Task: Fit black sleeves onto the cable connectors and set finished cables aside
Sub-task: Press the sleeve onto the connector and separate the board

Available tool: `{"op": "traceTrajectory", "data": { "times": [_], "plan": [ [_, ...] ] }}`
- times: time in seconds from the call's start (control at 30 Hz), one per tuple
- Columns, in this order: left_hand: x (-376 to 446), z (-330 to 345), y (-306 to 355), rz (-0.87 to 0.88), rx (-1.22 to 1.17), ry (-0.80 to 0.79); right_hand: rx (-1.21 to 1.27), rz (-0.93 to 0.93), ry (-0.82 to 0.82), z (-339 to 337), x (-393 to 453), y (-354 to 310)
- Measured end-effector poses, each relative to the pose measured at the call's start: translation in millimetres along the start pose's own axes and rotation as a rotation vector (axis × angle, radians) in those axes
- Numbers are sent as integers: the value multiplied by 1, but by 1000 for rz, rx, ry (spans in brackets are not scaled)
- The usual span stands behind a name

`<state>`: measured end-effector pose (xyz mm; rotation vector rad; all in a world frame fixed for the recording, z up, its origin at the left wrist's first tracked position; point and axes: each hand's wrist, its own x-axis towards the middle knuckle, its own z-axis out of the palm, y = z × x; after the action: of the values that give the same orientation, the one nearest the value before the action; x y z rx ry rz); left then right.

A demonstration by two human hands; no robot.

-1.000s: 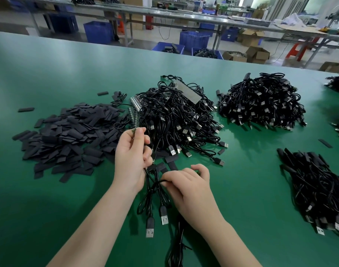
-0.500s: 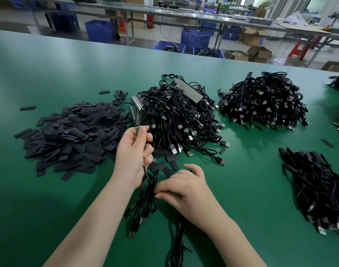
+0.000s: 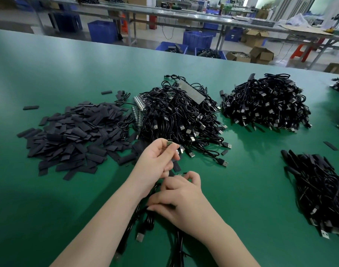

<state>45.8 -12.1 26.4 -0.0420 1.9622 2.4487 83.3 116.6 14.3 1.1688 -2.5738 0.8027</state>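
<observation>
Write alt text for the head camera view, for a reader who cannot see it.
Two bare hands work over a green table: the left hand pinches a small cable connector, the right hand grips black cables. A pile of flat black sleeves lies to the left, heaps of USB cables lie beyond.

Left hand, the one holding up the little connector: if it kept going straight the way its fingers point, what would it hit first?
Most likely the middle cable pile. The left hand points up and away toward its near edge, with loose plugs just ahead, though depth is hard to judge.
</observation>
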Motion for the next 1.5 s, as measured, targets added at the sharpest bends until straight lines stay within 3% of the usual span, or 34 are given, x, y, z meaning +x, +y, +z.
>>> {"op": "traceTrajectory", "data": {
  "times": [0.1, 0.37, 0.47, 0.6, 0.7, 0.77, 0.87, 0.93, 1.03, 1.2, 1.4, 1.5],
  "plan": [
    [-1, 7, -1, 27, -68, 26, 76, 53, -86, -2, -2, -1],
    [13, -20, 12, 108, -444, 537, 213, 87, -127, -11, -9, 3],
    [8, -31, 22, 347, -330, 732, 100, 121, -139, -7, -9, 5],
    [-1, -35, 37, 751, -56, 861, -78, 225, -68, -4, -9, 16],
    [-6, -26, 32, 992, 278, 797, -109, 307, 66, -1, -7, 24],
    [-9, -15, 24, 1036, 617, 673, -75, 386, 87, -1, -5, 29],
    [-12, 0, 9, 923, 1080, 421, 22, 449, 95, -1, -5, 35],
    [-15, 10, 0, 756, 1209, 260, -28, 438, 117, -2, -4, 38],
    [-16, 13, -7, 533, 1108, 202, -173, 333, 27, -6, 9, 40],
    [-12, 5, -5, 450, 920, 307, -251, 161, -213, -5, 43, 38],
    [-10, 1, -4, 478, 885, 316, -401, 166, -196, 3, 56, 38],
    [-12, 2, -3, 510, 855, 311, -243, 273, 8, -2, 43, 43]
  ]
}}
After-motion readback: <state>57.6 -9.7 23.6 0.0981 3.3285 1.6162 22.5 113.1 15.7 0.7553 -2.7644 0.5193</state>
